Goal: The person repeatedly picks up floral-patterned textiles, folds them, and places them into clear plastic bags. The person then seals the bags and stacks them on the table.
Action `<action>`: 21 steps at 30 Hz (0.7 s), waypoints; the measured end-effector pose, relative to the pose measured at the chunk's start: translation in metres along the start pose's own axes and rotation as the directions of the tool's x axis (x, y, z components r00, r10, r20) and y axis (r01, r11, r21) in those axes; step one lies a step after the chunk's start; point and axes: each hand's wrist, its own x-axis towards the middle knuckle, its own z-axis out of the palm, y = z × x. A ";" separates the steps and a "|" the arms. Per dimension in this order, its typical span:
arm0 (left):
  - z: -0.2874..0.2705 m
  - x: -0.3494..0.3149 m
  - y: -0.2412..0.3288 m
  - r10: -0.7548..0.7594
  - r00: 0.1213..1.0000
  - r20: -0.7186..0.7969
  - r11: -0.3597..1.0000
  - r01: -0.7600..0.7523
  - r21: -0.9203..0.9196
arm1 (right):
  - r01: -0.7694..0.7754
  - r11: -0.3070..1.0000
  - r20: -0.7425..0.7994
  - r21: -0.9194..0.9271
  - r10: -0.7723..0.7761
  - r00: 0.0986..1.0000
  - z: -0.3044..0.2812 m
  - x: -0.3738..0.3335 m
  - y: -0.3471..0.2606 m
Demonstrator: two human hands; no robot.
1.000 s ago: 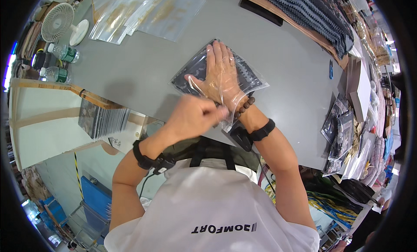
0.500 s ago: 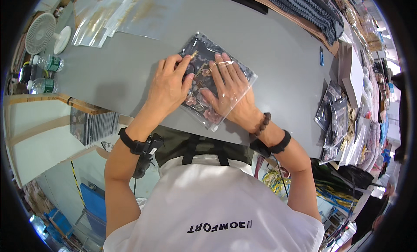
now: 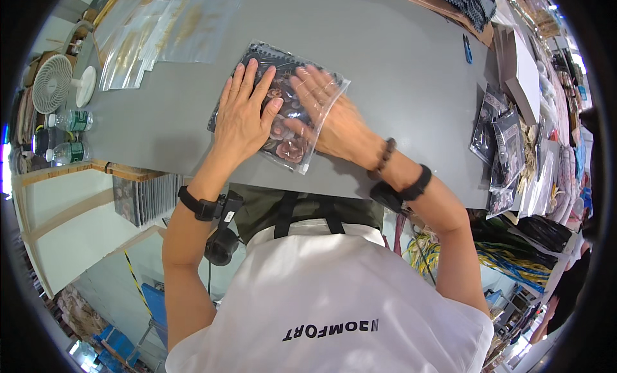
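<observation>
A clear plastic bag [image 3: 307, 156] with a dark, flower-patterned folded fabric [image 3: 277, 125] inside lies aslant on the grey table. My left hand [image 3: 243, 119] rests flat on the bag's left part, fingers spread and thumb pointing at the flowers. At the bag's right edge, my right hand [image 3: 326, 116] reaches in, and its outstretched fingers appear through the clear film. The pale strip along that edge crosses the back of this hand. Neither hand grips anything.
Flat clear bags [image 3: 196, 26] lie at the far left, near a white fan [image 3: 53, 84] and water bottles [image 3: 69, 121]. Filled packets [image 3: 504, 142] and a white stack [image 3: 522, 84] line the right side, with a blue cutter [image 3: 468, 50] nearby. Similar packets [image 3: 146, 198] stand on a shelf at left.
My left hand's bent fingers have straightened and now lie flat on the bag. The bag has shifted left in the view, and my right hand has gone with it, fingers still extended.
</observation>
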 end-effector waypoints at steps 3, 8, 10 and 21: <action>0.000 -0.006 -0.002 -0.014 1.000 -0.010 1.000 0.014 -0.009 | -0.004 0.996 0.006 -0.090 0.005 1.000 -0.016 -0.030 -0.003; -0.005 -0.009 0.003 0.044 0.999 0.015 0.998 -0.045 0.052 | 0.015 0.999 0.091 0.034 -0.018 0.996 -0.011 -0.033 0.003; -0.007 -0.008 0.004 0.031 0.999 0.021 0.997 -0.032 0.068 | 0.026 0.999 0.096 0.020 -0.028 0.995 -0.006 -0.029 0.003; -0.038 -0.126 0.040 -0.394 0.910 -0.131 0.885 0.337 -0.321 | -0.399 0.831 0.154 0.387 0.368 0.917 -0.044 -0.095 -0.056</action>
